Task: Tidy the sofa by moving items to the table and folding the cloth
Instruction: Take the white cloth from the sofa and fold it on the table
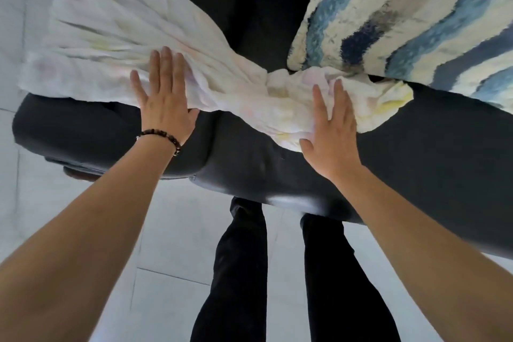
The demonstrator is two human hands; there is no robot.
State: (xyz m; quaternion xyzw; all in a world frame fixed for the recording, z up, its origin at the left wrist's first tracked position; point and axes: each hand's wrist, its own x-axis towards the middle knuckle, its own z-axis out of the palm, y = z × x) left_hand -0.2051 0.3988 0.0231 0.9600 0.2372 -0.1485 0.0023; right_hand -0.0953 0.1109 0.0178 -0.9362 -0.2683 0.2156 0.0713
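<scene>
A white cloth with faint pastel marks lies bunched across the dark sofa, spreading wide over the left arm and narrowing to a crumpled end at the right. My left hand lies flat on the cloth's lower edge, fingers straight. My right hand lies flat on the crumpled right part, fingers straight too. Neither hand grips the fabric.
A shaggy cushion with blue, grey and cream wavy stripes lies on the sofa seat at the upper right, touching the cloth's end. Pale tiled floor surrounds the sofa. My dark-trousered legs stand against the sofa's front edge.
</scene>
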